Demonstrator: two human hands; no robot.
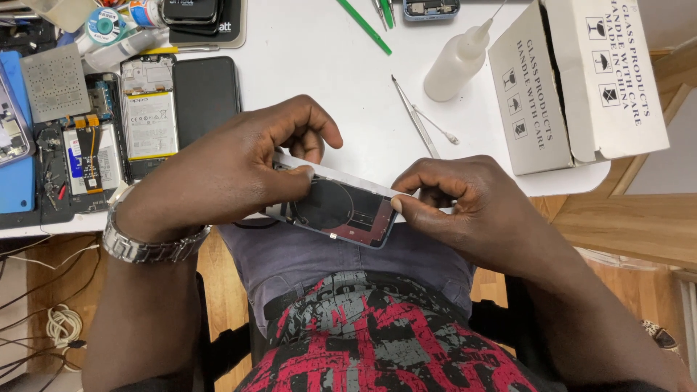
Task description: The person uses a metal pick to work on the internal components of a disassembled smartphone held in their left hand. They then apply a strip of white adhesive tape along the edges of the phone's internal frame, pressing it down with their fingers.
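Note:
Both hands hold a phone back cover (341, 209) at the white table's front edge, its dark inner side with a round coil facing up. My left hand (232, 170) grips its left end, thumb pressed on the inner face and fingers curled over the far edge. My right hand (457, 203) pinches the right end between thumb and forefinger. A metal watch sits on my left wrist.
On the white table (341, 72) lie opened phones with batteries (149, 116), a black screen (205, 91), metal tweezers (415, 120), a green stick (363, 25), a squeeze bottle (457, 62) and a cardboard box (581, 80) at right. Cables hang at lower left.

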